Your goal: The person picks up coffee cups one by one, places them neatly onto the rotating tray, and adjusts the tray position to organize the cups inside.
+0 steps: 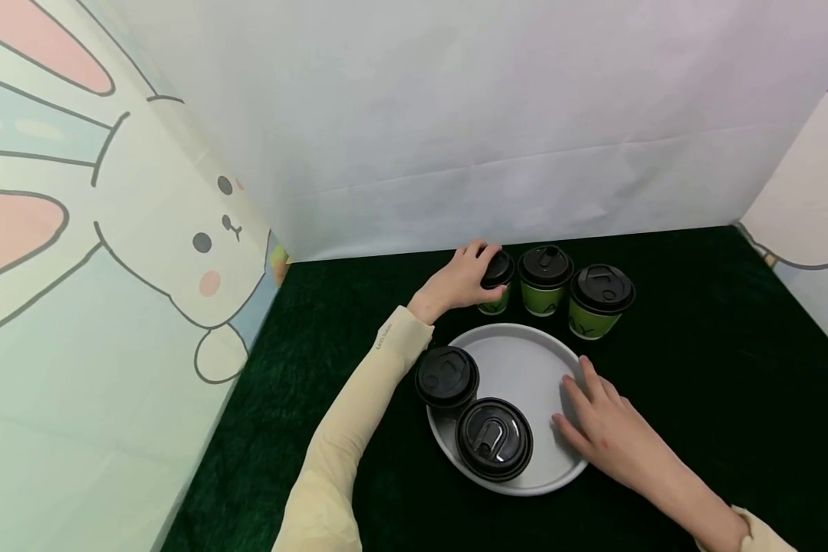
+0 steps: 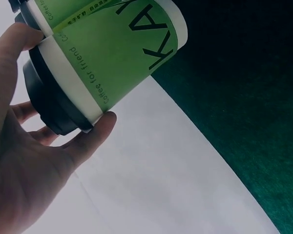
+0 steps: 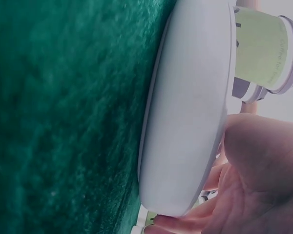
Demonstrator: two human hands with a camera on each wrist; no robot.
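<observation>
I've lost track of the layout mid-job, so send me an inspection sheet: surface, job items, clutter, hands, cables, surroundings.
Surface: dark green cloth
Job items: round light-grey tray on the cloth; two black-lidded coffee cups on it; three black-lidded green coffee cups behind it
Clutter: nothing seen
Left hand: grips the leftmost cup behind the tray
Right hand: over the tray's right rim
Cables: nothing seen
Surroundings: white backdrop behind; cartoon rabbit panel on the left, printed panel on the right

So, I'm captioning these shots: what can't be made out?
Head view: contents of the five cups, under black lids.
Head view: right sleeve, cut off by bottom edge.
Left wrist view: rear green cup, partly behind held cup, cut by top edge.
Right wrist view: base of nearest green cup, behind tray wall.
</observation>
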